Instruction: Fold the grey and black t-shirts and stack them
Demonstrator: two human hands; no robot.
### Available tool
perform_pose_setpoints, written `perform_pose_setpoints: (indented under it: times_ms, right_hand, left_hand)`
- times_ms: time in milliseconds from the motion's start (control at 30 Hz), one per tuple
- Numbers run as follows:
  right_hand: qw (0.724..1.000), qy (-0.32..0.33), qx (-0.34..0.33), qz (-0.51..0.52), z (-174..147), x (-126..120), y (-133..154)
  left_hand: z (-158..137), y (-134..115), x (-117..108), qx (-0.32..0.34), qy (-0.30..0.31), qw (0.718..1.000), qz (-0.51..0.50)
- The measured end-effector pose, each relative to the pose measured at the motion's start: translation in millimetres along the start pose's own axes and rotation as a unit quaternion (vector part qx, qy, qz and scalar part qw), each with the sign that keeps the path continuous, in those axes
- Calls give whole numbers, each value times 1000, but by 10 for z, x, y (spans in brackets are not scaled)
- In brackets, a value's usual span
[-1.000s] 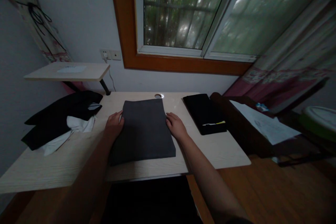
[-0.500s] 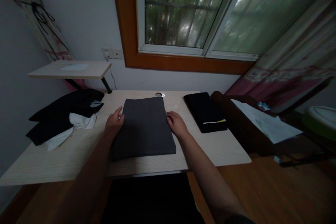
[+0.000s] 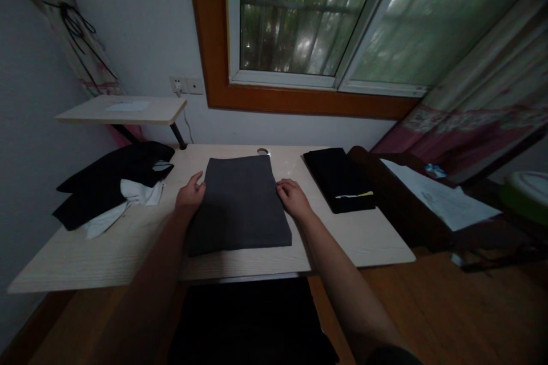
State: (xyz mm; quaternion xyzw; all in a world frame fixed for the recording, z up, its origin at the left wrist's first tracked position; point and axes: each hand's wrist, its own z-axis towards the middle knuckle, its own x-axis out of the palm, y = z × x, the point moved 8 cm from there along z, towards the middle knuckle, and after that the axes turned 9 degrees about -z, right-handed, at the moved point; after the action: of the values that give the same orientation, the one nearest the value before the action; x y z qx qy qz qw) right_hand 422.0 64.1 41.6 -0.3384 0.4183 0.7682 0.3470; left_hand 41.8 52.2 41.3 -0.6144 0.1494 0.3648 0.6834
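A flat dark grey rectangle [image 3: 242,202], which looks like folded cloth, lies on the pale wooden table [image 3: 111,265] in front of me. My left hand [image 3: 190,194] rests along its left edge, with the thumb apart from the fingers. Along the opposite edge lies my right hand [image 3: 294,198], its fingers slightly bent and touching or very close to the grey piece. Neither hand visibly grips it. The undersides of both hands are hidden.
Crumpled black clothing [image 3: 111,182] with a white cloth [image 3: 141,191] lies at the left, below a small raised shelf [image 3: 128,108]. To the right sits a flat black item [image 3: 336,174] with a white-and-yellow mark. Beyond the table, papers [image 3: 432,191] lie on a dark brown surface.
The view has shifted slightly, so everything appears a little further right and higher. Both hands keep their places beside the grey piece.
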Motion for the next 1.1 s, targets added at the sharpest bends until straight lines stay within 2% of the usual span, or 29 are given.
perform_pose_setpoints:
  times_ms: [667,867,1100]
  right_hand:
    - [1000,-3,3,21,12,-38,10]
    - [1000,8,5,14,13,-20,-2]
    - [1000,6,9,18,10,-25,2]
  left_hand:
    - [37,2,-21,-3,-11,999,-52]
    - [46,-50,-2,28,-13,997,-77]
    - [54,-18,20,24,-5,998,-55]
